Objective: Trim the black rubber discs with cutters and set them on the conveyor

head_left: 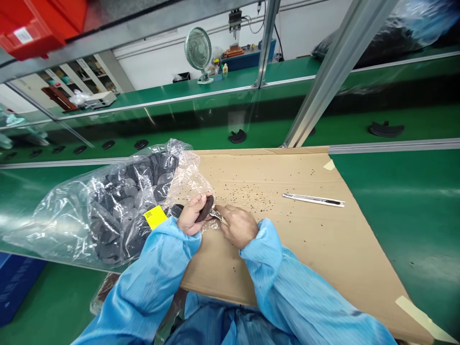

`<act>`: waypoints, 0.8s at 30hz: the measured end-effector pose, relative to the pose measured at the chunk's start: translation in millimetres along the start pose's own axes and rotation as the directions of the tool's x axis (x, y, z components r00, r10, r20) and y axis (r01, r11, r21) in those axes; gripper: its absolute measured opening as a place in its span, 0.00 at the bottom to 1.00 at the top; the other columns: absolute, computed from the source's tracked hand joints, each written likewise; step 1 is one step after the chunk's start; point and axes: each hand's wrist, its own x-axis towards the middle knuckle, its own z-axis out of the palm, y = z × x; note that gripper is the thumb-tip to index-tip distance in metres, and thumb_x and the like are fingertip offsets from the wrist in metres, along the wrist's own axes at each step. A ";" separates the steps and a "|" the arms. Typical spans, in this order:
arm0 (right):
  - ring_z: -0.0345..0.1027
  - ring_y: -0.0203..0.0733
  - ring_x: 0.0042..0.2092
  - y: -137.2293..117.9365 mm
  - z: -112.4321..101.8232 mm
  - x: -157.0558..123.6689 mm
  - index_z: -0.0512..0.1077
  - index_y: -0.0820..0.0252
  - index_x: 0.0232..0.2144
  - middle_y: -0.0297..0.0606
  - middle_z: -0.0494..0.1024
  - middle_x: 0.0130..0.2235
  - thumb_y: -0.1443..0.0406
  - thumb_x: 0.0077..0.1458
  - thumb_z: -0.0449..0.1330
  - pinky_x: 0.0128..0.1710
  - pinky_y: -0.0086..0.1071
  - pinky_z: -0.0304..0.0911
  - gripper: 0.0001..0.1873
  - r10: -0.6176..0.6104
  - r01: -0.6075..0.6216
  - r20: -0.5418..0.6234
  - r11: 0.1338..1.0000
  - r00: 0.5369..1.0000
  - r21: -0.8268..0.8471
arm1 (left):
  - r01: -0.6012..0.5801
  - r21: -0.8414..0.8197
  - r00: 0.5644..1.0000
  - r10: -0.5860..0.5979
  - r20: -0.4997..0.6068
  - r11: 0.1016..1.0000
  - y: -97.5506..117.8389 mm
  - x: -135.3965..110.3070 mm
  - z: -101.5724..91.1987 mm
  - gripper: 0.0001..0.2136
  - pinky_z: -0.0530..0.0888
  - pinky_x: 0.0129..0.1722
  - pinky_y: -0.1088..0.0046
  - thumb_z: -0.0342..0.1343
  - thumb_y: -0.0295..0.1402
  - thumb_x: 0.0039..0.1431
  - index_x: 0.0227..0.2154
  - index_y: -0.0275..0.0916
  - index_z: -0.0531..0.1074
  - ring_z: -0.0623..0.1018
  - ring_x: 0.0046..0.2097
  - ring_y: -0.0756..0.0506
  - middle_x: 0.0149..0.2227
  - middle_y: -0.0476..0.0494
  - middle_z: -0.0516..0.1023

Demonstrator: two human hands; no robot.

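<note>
My left hand (190, 215) is closed around a dark, flat rounded part (206, 209), held tilted on edge above the cardboard sheet (287, 239). Close on its right, my right hand (237, 224) wraps round a small silver metal tool that looks like a pair of nippers (216, 214). The tool's head points at the part's lower edge, but its tips are partly hidden. Beside my left wrist lies a clear plastic bag (68, 211) full of similar dark parts (122, 196), with a yellow label (155, 217) on it.
A slim utility knife (313, 200) lies on the cardboard at right, and small dark scraps (247, 194) are scattered behind my hands. Beyond a metal rail, more dark parts (237, 136) rest on a green surface. A metal post (334, 76) rises at back right; a red bin (43, 28) sits overhead left.
</note>
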 end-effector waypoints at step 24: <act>0.67 0.45 0.45 -72.6 29.0 135.0 0.72 0.57 0.43 0.39 0.75 0.44 0.65 0.40 0.67 0.46 0.35 0.59 0.24 -0.436 0.410 0.318 0.900 0.842 0.149 | -0.242 0.508 0.449 -0.369 0.814 0.826 9.2 -5.1 4.3 0.25 0.69 0.49 0.68 0.71 0.41 0.26 0.33 0.36 0.78 0.74 0.47 0.38 0.37 0.46 0.78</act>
